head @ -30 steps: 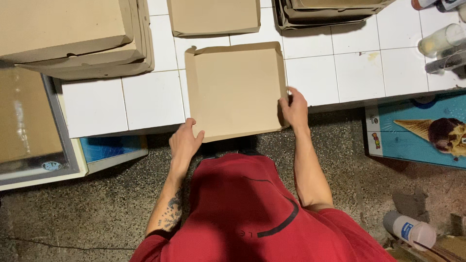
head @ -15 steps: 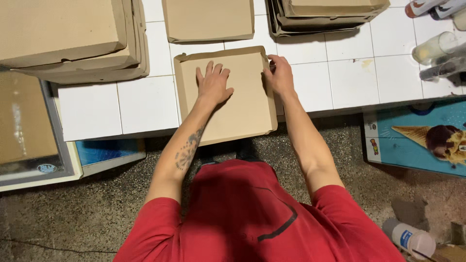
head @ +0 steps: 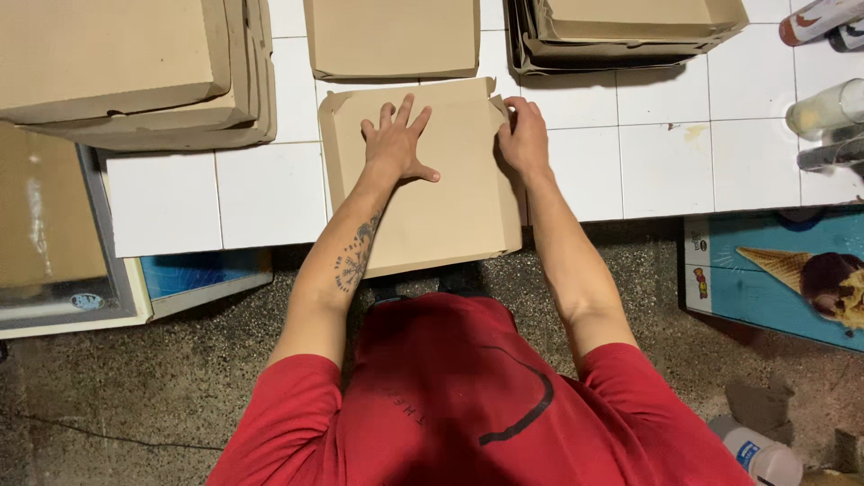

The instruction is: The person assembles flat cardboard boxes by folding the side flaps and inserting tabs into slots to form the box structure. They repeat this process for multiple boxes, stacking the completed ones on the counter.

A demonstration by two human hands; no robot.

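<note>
While left hand (head: 396, 144) presses cardboard box (head: 450, 216); right hand (head: 524, 135) grips its edge.

box stacks (head: 135, 72) cropped, bottles (head: 823, 108) cut off

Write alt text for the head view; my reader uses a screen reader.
A person's left hand presses flat on a square brown cardboard box on a white tiled counter, while the right hand grips its right edge.

My left hand (head: 399, 144) lies flat, palm down, fingers spread and pointing away from me, thumb stuck out to the right. My right hand (head: 525, 137) is curled, fingertips bent and pinching. Both forearms reach forward, the left one tattooed.
</note>
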